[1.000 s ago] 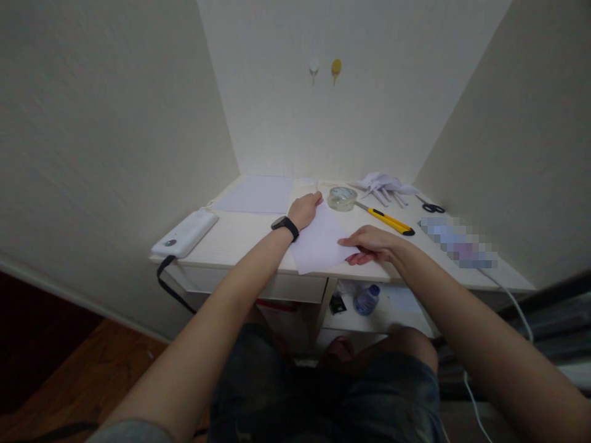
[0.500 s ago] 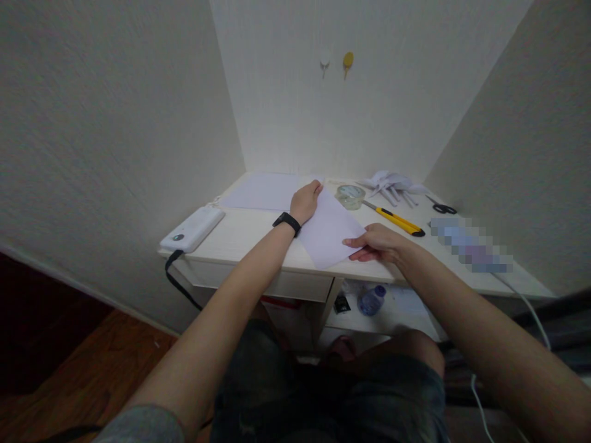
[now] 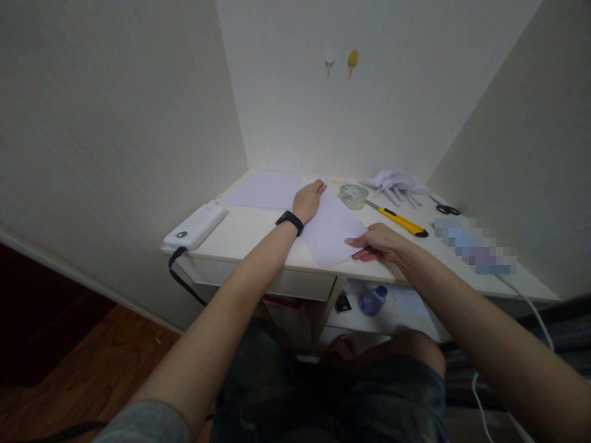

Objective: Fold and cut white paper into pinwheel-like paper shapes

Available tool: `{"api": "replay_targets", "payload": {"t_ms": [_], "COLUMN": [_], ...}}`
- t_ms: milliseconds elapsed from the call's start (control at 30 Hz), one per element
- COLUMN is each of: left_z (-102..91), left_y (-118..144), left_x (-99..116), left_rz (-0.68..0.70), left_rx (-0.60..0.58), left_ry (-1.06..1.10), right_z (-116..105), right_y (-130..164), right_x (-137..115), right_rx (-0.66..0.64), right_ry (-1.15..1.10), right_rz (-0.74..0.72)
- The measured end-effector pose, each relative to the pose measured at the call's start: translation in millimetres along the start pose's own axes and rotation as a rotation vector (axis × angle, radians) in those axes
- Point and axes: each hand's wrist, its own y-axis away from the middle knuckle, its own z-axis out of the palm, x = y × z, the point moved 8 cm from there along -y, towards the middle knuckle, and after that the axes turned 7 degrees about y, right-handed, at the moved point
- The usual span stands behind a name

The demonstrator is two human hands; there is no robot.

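Note:
A white sheet of paper [image 3: 330,231] lies turned cornerwise on the desk, its near corner at the front edge. At its far corner, my left hand [image 3: 308,202] is closed on the paper, with a black band on the wrist. The right corner is pinched between the thumb and fingers of my right hand [image 3: 376,242]. Just beyond the sheet sit a roll of clear tape [image 3: 353,196] and a yellow utility knife [image 3: 401,222]. More white paper [image 3: 268,189] lies flat at the back left.
A white power bank [image 3: 196,227] with a black strap rests on the desk [image 3: 244,237] at left. Folded paper pinwheels [image 3: 394,184], black scissors [image 3: 447,209] and a blurred item [image 3: 475,246] with a white cable are at right. A plastic bottle [image 3: 373,301] stands on the shelf below.
The whole view has shifted slightly. Both hands keep the same hold on the paper, which has not visibly moved on the desk.

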Motion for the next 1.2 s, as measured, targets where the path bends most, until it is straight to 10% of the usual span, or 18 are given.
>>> {"api": "replay_targets", "payload": {"t_ms": [233, 400, 567, 1200], "left_z": [-20.3, -17.7, -23.1, -23.3], "left_y": [21.1, 124.9, 203.5, 201.4], "left_x": [34.0, 90.6, 98.2, 92.1], "left_rz": [-0.01, 0.285, 0.352, 0.428], "left_rx": [0.083, -0.208, -0.169, -0.165], "left_ry": [-0.226, -0.287, -0.244, -0.228], "right_z": [-0.5, 0.4, 2.1, -35.9], "right_y": [1.6, 1.3, -3.2, -0.2], "right_x": [0.2, 0.1, 1.9, 13.3], "right_rx": [0.048, 0.069, 0.03, 0.009], "right_ry": [-0.01, -0.014, 0.003, 0.267], "right_rz": [0.018, 0.02, 0.054, 0.075]}}
